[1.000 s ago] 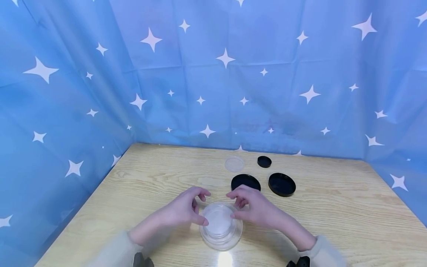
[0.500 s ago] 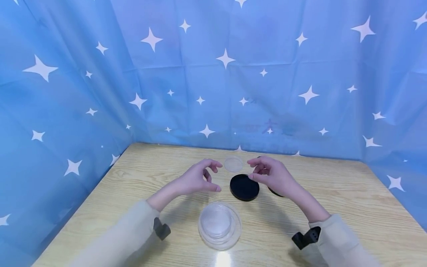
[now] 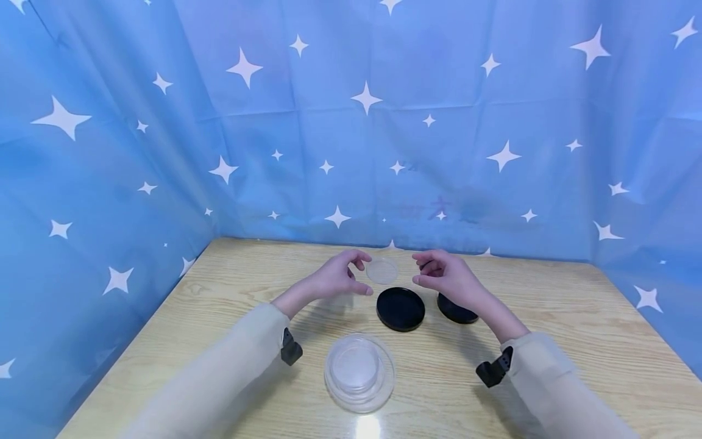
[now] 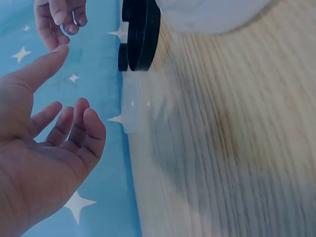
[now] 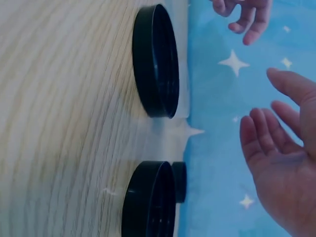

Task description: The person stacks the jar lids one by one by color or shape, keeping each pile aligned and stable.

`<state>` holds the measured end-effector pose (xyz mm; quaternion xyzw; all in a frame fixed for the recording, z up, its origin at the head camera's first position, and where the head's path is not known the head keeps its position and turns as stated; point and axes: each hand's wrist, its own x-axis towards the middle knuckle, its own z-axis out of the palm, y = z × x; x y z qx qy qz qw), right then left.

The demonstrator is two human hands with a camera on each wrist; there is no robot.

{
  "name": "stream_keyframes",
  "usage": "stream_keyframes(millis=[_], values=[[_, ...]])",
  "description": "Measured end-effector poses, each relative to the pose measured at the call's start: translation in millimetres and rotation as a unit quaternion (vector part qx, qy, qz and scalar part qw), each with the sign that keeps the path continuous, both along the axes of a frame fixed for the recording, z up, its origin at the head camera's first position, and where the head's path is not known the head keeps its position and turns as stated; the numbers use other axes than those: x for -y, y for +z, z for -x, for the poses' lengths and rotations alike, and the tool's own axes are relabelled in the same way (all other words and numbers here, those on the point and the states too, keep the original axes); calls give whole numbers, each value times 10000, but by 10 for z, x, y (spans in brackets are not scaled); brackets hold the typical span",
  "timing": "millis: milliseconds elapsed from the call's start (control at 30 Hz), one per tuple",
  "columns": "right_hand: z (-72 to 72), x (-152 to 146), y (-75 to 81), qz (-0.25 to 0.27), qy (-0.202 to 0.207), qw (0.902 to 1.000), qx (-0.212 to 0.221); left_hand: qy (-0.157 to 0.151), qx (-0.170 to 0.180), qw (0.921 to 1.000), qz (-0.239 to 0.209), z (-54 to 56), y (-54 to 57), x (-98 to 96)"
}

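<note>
Both hands hover above the far part of the table, holding nothing. My left hand (image 3: 338, 275) is just left of a clear round lid (image 3: 382, 271), its fingers loosely bent with a gap to the thumb. On the other side, my right hand (image 3: 448, 277) hangs over the black lids, likewise relaxed. One black round lid (image 3: 401, 309) lies between and below the hands. Another black lid (image 3: 457, 310) is partly hidden by the right hand. In the right wrist view a small black lid (image 5: 180, 182) stands behind the larger ones. Nearer me sits a stack of clear round pieces (image 3: 359, 372).
The wooden table (image 3: 263, 274) ends at a blue curtain (image 3: 307, 152) with white stars, which also runs along the left and right sides. Small black cameras (image 3: 290, 347) are strapped to both sleeves.
Both hands have left the clear stack and moved forward, toward the clear lid and the black lids at the back. The stack and lids stay in place.
</note>
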<state>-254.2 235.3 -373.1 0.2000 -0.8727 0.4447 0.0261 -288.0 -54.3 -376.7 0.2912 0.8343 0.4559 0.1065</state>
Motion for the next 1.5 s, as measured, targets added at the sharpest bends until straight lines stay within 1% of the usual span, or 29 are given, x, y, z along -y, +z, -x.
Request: stream_keyframes(millis=[67, 133, 233, 333, 467, 600, 700, 767, 867, 1000, 1200, 1400, 1500], values=[[53, 1, -19, -17, -19, 10000, 89, 66, 23, 10000, 9, 61, -34, -21], [116, 14, -45, -93, -48, 9998, 179, 160, 149, 9998, 37, 129, -73, -45], [235, 48, -113, -165, -78, 9993, 318, 348, 527, 9980, -11, 231, -137, -80], [370, 96, -205, -158, -92, 9987, 484, 579, 909, 9941, -140, 333, -214, -116], [515, 162, -306, -192, -164, 9972, 705, 794, 1078, 9908, -219, 424, -292, -163], [614, 200, -374, -258, -205, 9960, 830, 952, 1193, 9880, -235, 469, -347, -219], [674, 214, -414, -325, -218, 9947, 949, 1018, 1222, 9870, -223, 480, -368, -254], [703, 221, -431, -451, -246, 9931, 1057, 990, 1178, 9879, -178, 485, -374, -270], [738, 236, -442, -734, -226, 9908, 1118, 905, 905, 9917, 118, 492, -382, -292], [776, 269, -437, -989, -170, 9890, 1085, 911, 654, 9926, 472, 536, -419, -318], [815, 299, -442, -1134, -198, 9869, 1132, 912, 701, 9918, 554, 607, -456, -334], [840, 299, -476, -1166, -86, 9867, 1127, 933, 914, 9909, 315, 657, -501, -304], [852, 311, -483, -1117, -77, 9870, 1149, 934, 945, 9907, 293, 666, -497, -281]])
